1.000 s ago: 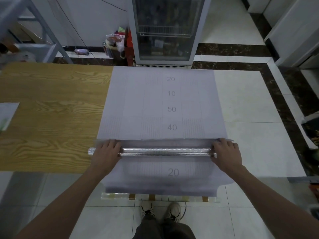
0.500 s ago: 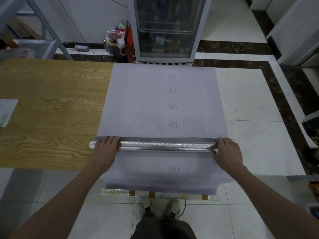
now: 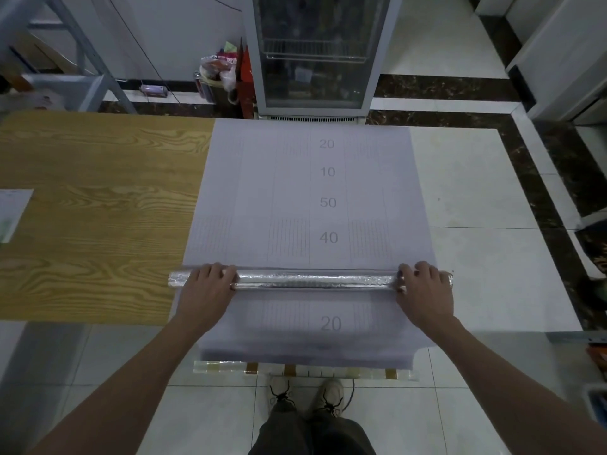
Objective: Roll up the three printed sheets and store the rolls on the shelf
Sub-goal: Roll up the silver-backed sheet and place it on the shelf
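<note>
A large pale printed sheet [image 3: 295, 192] with grey numbers and fine line patterns lies flat on the table, and its near end hangs over the front edge. Across it lies a silver foil-like tube [image 3: 315, 280], wider than the sheet. My left hand [image 3: 207, 290] holds the tube near its left end, fingers curled over the top. Near the right end my right hand [image 3: 425, 293] holds it the same way. Whether the sheet is wound onto the tube cannot be told.
The table's left part is wood-grain [image 3: 98, 224], with another paper [image 3: 11, 211] at its far left edge. Beyond the table stand a glass-door cabinet [image 3: 315, 54] and a grey metal shelf frame [image 3: 65, 80]. My shoes show on the tiled floor below.
The tube has shifted slightly away from me across the sheet. Both hands stayed on its ends.
</note>
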Tool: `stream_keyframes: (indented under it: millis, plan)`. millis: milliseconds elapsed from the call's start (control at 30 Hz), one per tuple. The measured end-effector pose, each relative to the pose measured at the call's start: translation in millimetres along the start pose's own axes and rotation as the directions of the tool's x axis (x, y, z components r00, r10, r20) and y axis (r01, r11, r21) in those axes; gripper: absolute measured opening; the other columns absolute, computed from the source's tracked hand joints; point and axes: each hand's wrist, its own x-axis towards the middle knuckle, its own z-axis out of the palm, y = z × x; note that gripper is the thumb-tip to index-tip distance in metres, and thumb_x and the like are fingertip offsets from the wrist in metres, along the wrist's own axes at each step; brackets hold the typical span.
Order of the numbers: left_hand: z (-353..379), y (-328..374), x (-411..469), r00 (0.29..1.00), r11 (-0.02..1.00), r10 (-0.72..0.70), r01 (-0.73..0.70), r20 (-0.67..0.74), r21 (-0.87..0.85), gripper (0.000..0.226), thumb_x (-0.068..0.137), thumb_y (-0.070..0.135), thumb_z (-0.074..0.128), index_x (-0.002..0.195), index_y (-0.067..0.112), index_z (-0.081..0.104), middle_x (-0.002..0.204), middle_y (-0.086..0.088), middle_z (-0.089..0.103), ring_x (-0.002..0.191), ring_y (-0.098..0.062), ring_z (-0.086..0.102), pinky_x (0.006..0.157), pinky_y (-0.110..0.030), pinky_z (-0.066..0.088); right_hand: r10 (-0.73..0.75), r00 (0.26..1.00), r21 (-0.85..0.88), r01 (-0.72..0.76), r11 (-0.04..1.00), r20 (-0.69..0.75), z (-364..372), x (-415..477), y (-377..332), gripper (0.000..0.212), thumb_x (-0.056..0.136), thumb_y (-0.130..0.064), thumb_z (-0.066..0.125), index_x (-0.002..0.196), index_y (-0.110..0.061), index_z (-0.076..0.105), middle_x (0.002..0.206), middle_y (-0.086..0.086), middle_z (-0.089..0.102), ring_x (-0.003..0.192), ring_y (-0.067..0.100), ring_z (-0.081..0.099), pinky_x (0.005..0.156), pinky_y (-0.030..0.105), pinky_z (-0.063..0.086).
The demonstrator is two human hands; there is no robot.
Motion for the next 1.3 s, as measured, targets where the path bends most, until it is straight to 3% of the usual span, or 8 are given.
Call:
stream_keyframes:
  millis: [233,367,500,600,767,1033,1167,1300]
  plan:
    - [4.1,10.4,5.9,0.999,0.999,-0.036,0.036,-0.030,-0.015,0.030,0.081,0.011,0.068,0.107,0.004,0.055,0.095,-0.014,0.061,0.084,-0.034,0.060,0.073,-0.047,0.050,-0.046,0.997,0.046,0.049,0.998,-0.062,-1.6,5.6,-13.0,0.027,0.079,-0.020,0.070,0.101,-0.008,0.059,0.091,0.010,0.061,0.083,0.033,0.059,0.073,0.045,0.047]
    - [7.9,8.7,8.0,0.997,1.000,0.004,-0.004,-0.075,0.006,0.029,0.077,-0.003,0.066,0.097,0.010,0.052,0.089,-0.010,0.057,0.084,-0.032,0.055,0.076,-0.044,0.045,-0.076,0.993,0.123,0.087,0.989,-0.085,1.2,5.6,-11.8,0.016,0.075,-0.009,0.067,0.088,-0.009,0.058,0.085,0.008,0.061,0.082,0.034,0.061,0.072,0.044,0.047]
    - [14.8,6.0,12.4,0.996,0.998,-0.020,0.026,-0.085,0.061,0.022,0.082,0.004,0.068,0.099,0.009,0.055,0.093,-0.012,0.053,0.083,-0.031,0.051,0.073,-0.042,0.040,-0.081,0.992,0.033,0.085,0.996,-0.101,4.1,3.7,-14.4,0.019,0.073,-0.010,0.072,0.089,-0.007,0.061,0.090,0.011,0.060,0.080,0.034,0.057,0.071,0.044,0.046]
    - [19.1,1.0,14.6,0.996,0.997,0.033,-0.027,-0.088,0.067,0.023,0.085,0.005,0.069,0.103,0.008,0.054,0.089,-0.010,0.054,0.079,-0.029,0.051,0.071,-0.041,0.043,-0.108,0.986,0.041,0.114,0.993,-0.124,4.4,4.7,-16.6,0.027,0.072,-0.007,0.074,0.096,-0.007,0.061,0.088,0.010,0.063,0.079,0.034,0.061,0.073,0.045,0.048]
    - [24.0,-6.1,26.6,0.988,0.989,0.111,-0.100,-0.106,0.107,0.023,0.081,0.000,0.069,0.097,0.008,0.054,0.082,-0.010,0.054,0.073,-0.030,0.052,0.068,-0.042,0.044,-0.196,0.957,0.090,0.219,0.972,-0.214,8.4,15.6,-15.5,0.025,0.066,0.000,0.077,0.084,-0.007,0.061,0.082,0.011,0.064,0.073,0.034,0.062,0.076,0.044,0.051]
    - [16.5,-16.0,36.6,0.954,0.970,0.244,-0.238,-0.175,0.054,0.027,0.070,-0.006,0.073,0.086,0.009,0.057,0.073,-0.008,0.059,0.065,-0.030,0.059,0.063,-0.040,0.047,-0.228,0.955,0.101,0.250,0.963,-0.189,12.3,23.1,-9.5,0.033,0.059,-0.004,0.080,0.087,-0.008,0.062,0.078,0.008,0.064,0.067,0.032,0.062,0.062,0.038,0.048]
    - [-3.7,-18.5,41.8,0.933,0.969,0.248,-0.241,-0.262,0.062,0.011,0.084,0.000,0.055,0.087,0.010,0.057,0.073,-0.008,0.060,0.066,-0.030,0.059,0.064,-0.041,0.046,-0.217,0.942,0.103,0.249,0.963,-0.255,-8.1,27.1,-2.0,0.030,0.064,-0.005,0.079,0.090,-0.007,0.064,0.081,0.008,0.066,0.070,0.032,0.063,0.064,0.039,0.050]
    - [-49.4,-18.8,61.9,0.905,0.973,0.230,-0.216,-0.357,0.078,0.023,0.091,0.010,0.036,0.085,0.010,0.058,0.072,-0.007,0.060,0.066,-0.030,0.059,0.064,-0.042,0.047,-0.182,0.924,0.106,0.229,0.968,-0.335,-49.6,46.4,8.1,0.033,0.061,-0.003,0.079,0.091,-0.006,0.065,0.082,0.009,0.066,0.072,0.033,0.064,0.066,0.040,0.050]
